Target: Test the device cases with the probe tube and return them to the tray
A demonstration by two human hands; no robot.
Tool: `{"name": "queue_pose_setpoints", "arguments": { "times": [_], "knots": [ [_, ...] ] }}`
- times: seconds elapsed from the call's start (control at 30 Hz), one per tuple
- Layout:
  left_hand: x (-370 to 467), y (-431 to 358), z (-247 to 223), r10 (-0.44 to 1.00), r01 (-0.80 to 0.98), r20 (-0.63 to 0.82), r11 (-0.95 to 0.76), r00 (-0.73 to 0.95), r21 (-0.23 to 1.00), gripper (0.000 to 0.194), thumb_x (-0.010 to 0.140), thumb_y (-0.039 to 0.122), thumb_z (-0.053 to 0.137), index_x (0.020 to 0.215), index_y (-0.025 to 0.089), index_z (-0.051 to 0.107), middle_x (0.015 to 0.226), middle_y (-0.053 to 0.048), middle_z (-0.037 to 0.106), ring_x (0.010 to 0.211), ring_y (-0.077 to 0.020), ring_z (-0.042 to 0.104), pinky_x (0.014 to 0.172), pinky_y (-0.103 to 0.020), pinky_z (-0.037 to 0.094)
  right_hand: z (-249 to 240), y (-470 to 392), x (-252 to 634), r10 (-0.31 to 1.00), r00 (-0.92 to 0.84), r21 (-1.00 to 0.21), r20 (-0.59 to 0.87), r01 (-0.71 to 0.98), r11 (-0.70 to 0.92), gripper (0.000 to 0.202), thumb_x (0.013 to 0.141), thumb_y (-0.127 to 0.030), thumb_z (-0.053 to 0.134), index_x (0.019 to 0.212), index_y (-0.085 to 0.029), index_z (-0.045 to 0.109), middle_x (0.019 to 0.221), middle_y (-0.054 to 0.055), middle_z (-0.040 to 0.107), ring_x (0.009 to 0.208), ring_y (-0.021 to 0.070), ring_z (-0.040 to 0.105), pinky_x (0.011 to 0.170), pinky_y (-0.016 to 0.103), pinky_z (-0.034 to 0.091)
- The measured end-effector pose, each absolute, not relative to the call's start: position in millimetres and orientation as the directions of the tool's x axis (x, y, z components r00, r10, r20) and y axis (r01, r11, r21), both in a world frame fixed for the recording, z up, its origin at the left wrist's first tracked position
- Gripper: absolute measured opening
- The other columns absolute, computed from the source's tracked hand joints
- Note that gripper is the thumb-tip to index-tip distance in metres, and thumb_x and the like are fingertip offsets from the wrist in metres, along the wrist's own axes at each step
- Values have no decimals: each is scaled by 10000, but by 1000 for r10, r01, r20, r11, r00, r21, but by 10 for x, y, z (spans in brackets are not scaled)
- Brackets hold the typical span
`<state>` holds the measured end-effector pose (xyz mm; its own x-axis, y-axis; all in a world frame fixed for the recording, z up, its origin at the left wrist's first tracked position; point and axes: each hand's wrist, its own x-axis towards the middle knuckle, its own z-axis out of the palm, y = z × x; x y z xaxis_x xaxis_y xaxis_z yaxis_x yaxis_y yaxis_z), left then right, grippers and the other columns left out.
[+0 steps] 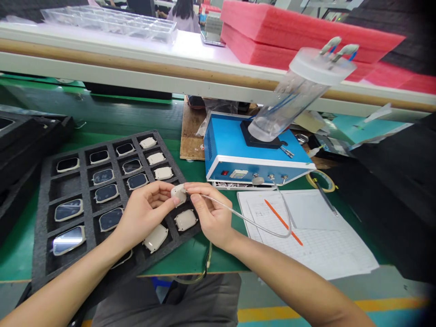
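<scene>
My left hand [143,206] pinches a small off-white watch case [177,195] between thumb and fingers, above the right side of a black foam tray [38,218]. At the upper edge of that case, my right hand [214,215] grips the end of a thin whitish tube [255,225]. Its tip meets or nearly meets the case; my fingers hide the exact contact. From there the tube loops right and runs up to the front of a blue box [235,134]. Several watches lie in the tray's compartments, some dark screen up [69,210], others pale back up [186,220].
On the blue box leans a clear cylinder [289,97]. Papers [327,254] with an orange strip [282,221] lie right, near a tape roll [329,187] and a dark pen-like tool [327,200]. Black foam trays [20,159] stand left. Red foam [306,34] and clear trays [112,22] occupy the shelf.
</scene>
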<state>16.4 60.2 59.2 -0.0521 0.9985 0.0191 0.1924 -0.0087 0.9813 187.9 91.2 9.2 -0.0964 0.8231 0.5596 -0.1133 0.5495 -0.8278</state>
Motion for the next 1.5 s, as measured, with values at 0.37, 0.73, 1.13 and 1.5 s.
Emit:
{"name": "queue_pose_setpoints", "arguments": {
  "times": [0.37,0.73,1.13,1.5],
  "knots": [
    [156,603,569,998,200,32,-21,-49,980,288,797,398,838,954,167,766,887,-63,804,787,-197,760,751,-291,636,89,903,1887,828,-111,-829,550,-188,526,171,1013,-184,635,1048,-261,783,1094,69,796,1052,194,770,930,349,638],
    [155,596,564,998,199,14,-2,-55,980,312,787,403,841,959,156,761,886,-72,802,793,-201,759,750,-296,633,76,909,1891,821,-109,-824,561,-165,542,157,1012,-190,639,1046,-252,780,1087,73,797,1053,196,772,924,347,638],
    [163,600,580,999,193,13,-3,-51,981,308,781,403,847,948,160,759,875,-71,800,789,-204,759,747,-305,638,78,899,1887,826,-108,-830,553,-157,535,149,1014,-212,640,1041,-257,779,1079,74,799,1047,207,772,926,372,643],
    [153,606,575,999,210,14,-3,-52,978,315,783,416,845,943,159,757,880,-73,795,796,-206,754,763,-317,639,84,903,1883,829,-111,-832,549,-166,529,150,1013,-209,641,1043,-257,780,1082,74,797,1042,201,772,915,360,643]
  ]
}}
